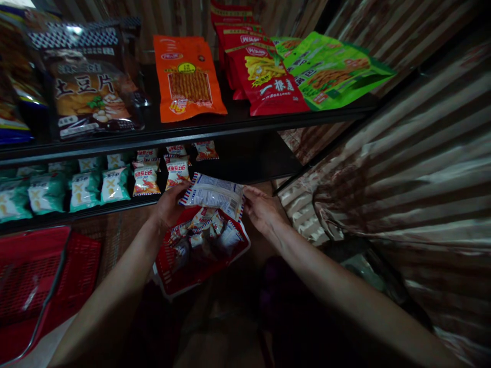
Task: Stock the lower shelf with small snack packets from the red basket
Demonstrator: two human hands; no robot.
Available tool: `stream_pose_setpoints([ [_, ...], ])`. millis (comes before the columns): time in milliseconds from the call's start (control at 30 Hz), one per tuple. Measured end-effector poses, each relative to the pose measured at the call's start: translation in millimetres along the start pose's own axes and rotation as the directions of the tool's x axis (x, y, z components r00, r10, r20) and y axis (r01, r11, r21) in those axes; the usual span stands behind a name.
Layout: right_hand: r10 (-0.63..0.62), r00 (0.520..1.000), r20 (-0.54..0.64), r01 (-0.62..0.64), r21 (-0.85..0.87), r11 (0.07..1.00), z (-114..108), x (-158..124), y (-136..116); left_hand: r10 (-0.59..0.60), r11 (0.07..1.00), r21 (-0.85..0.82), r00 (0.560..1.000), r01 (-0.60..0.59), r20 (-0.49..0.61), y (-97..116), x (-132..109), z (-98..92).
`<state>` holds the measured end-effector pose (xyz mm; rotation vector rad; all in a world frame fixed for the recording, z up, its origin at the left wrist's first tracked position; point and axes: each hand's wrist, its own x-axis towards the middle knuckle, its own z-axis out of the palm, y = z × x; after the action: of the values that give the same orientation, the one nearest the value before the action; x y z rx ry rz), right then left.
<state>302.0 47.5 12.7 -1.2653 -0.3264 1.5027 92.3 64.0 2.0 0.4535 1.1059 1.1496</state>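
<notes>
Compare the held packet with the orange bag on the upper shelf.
Color: held packet is pale with striped ends; orange bag is mostly orange.
Face: held packet shows dense print; orange bag shows large graphics.
Support: left hand and right hand grip held packet; orange bag rests on upper shelf.
Both: printed packages.

Bare hands [263,208] and bare, slender forearms [322,271], with dark, faintly purple clothing [276,289] dim below.
</notes>
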Motion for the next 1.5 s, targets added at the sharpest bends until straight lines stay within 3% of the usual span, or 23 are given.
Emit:
stream_pose_setpoints([
  [167, -0.029, 0.999, -0.023, 0.028, -0.028, 0.999, -2, -4, -3, -0.060, 0.998, 0.010, 0.995, 0.060, 0.079, 0, 2, -4.0],
  [300, -0.015, 1.000, 0.027, 0.015, -0.017, 1.000, -1, -14, -1, -0.071, 0.997, -0.024, 0.997, 0.070, -0.032, -1, 4, -1.9],
  [400, 0.071, 0.997, 0.034, -0.071, 0.008, 0.997, 2, -27, 3, -0.074, 0.996, -0.056, 0.992, 0.069, -0.103, -2, 6, -2.5],
  [567, 0.173, 0.980, 0.095, -0.177, 0.036, 0.983, 7, -50, 3, -0.116, 0.990, -0.092, 0.984, 0.104, -0.133, -6, 8, -5.1],
  [700, 0.161, 0.981, 0.106, -0.167, 0.053, 0.985, 6, -62, -1, -0.137, 0.989, -0.070, 0.984, 0.129, -0.118, -11, 6, -1.9],
  [900, 0.103, 0.988, 0.116, -0.110, 0.053, 0.993, -3, -58, 0, -0.140, 0.990, -0.043, 0.982, 0.135, -0.126, -11, 1, 5.8],
  [1167, 0.177, 0.983, 0.043, -0.179, 0.039, 0.983, -10, -36, 5, -0.049, 0.999, 0.003, 0.991, 0.049, -0.125, -8, 4, 2.5],
  [1500, 0.212, 0.956, 0.204, -0.213, -0.016, 0.977, 2, -65, 12, -0.046, 0.999, -0.034, 0.990, 0.042, -0.132, -17, 15, -8.2],
])
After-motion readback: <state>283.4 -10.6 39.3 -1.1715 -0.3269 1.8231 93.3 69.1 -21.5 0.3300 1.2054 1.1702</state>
